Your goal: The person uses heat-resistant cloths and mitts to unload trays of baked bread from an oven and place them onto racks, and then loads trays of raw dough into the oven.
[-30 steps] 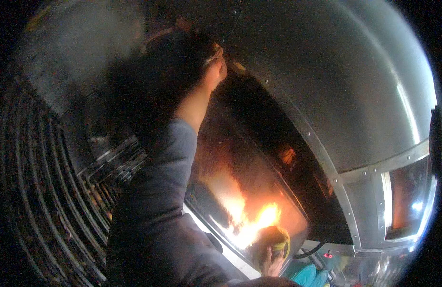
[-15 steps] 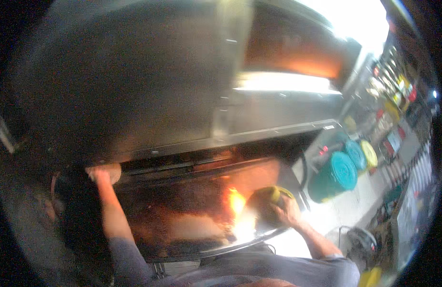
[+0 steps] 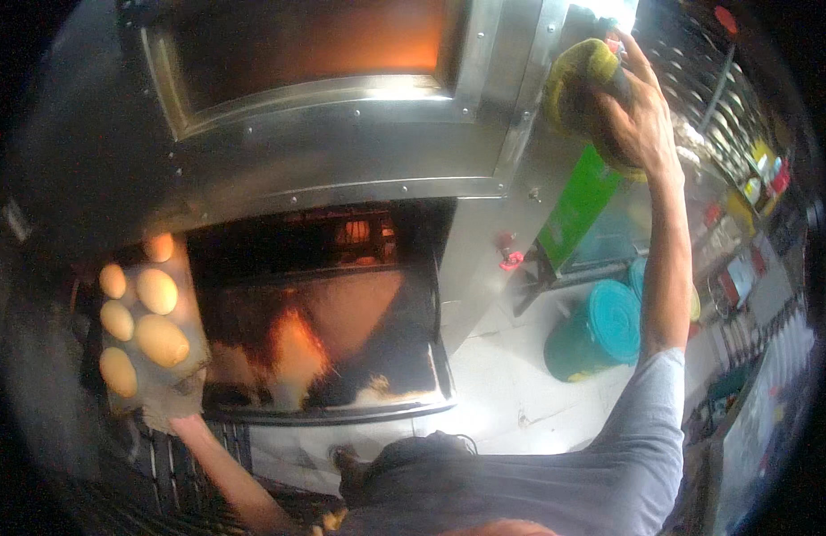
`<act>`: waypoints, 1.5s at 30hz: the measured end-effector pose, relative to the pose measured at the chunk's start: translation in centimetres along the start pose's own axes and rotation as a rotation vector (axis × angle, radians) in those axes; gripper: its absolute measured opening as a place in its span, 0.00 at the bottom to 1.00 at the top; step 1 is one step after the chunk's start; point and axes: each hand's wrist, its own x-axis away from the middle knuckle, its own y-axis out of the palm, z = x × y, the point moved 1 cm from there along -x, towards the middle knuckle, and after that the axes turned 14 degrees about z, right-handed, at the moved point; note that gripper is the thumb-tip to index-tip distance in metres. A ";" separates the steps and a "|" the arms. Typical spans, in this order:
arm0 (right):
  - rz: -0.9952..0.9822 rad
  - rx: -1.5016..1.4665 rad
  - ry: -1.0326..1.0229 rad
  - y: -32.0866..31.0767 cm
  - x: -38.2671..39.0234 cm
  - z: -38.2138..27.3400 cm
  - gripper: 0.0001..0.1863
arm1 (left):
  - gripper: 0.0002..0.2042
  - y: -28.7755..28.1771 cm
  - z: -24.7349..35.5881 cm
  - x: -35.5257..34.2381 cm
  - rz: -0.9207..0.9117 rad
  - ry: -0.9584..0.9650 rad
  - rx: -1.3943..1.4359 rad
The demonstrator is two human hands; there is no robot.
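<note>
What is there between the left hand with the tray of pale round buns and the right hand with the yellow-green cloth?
In the head view, the steel oven front lies between the left hand with the tray of buns and the right hand with the yellow-green cloth; its door hangs open.

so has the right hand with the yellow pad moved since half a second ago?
Yes. The right hand with the yellow pad went from low beside the open oven door up beside the upper oven window.

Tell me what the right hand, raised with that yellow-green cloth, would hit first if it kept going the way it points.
Probably the steel oven frame: the right hand presses its cloth toward that upright edge, though depth is unclear.
</note>
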 end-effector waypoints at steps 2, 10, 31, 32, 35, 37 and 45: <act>0.032 0.059 -0.069 0.9 -0.2 1.7 0.20 | 0.40 -4.8 1.4 4.6 -0.079 -0.109 -0.141; -0.280 0.209 -0.016 1.8 -0.9 1.5 0.19 | 0.33 -11.3 -1.9 20.8 -0.127 -0.134 -0.071; -1.045 -1.978 1.989 -22.8 37.7 -15.2 0.27 | 0.38 -33.2 -3.9 54.0 -0.703 0.055 0.015; -1.097 -2.000 2.048 -24.1 39.1 -14.6 0.26 | 0.38 -34.7 -4.4 55.8 -0.721 0.028 0.031; -1.376 -1.995 1.903 -26.6 43.7 -14.9 0.25 | 0.33 -37.7 -7.4 61.1 -0.634 -0.025 0.248; -1.536 -1.916 1.801 -30.3 44.3 -16.4 0.24 | 0.32 -39.0 -10.3 66.7 -0.547 0.037 0.220; -2.243 -1.918 1.325 -43.2 50.2 -23.7 0.17 | 0.32 -51.7 -17.8 81.5 -0.514 -0.362 -0.054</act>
